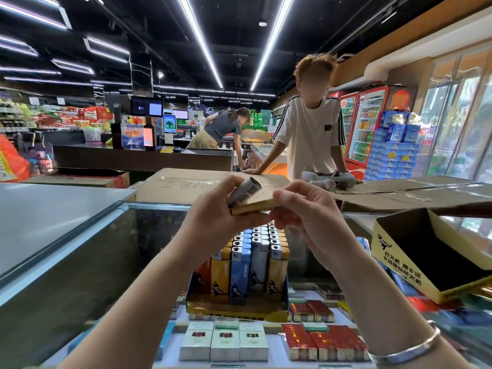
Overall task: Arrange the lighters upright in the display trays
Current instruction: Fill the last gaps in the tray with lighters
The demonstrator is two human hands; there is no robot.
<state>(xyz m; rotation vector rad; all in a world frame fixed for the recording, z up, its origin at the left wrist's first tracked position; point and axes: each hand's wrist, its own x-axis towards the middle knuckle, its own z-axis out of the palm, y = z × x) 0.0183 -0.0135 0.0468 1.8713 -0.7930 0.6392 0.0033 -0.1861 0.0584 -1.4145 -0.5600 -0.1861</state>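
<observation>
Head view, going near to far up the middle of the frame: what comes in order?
White cigarette packs → display tray of upright lighters → left hand and right hand holding lighters → cardboard box → checkout counter.

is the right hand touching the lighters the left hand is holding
Touching. The head view shows the right hand with thumb and fingers pinching the end of the yellow lighter that the left hand grips with a grey one.

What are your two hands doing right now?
Left hand: holding lighters.
Right hand: pinching the same lighters' other end.
</observation>
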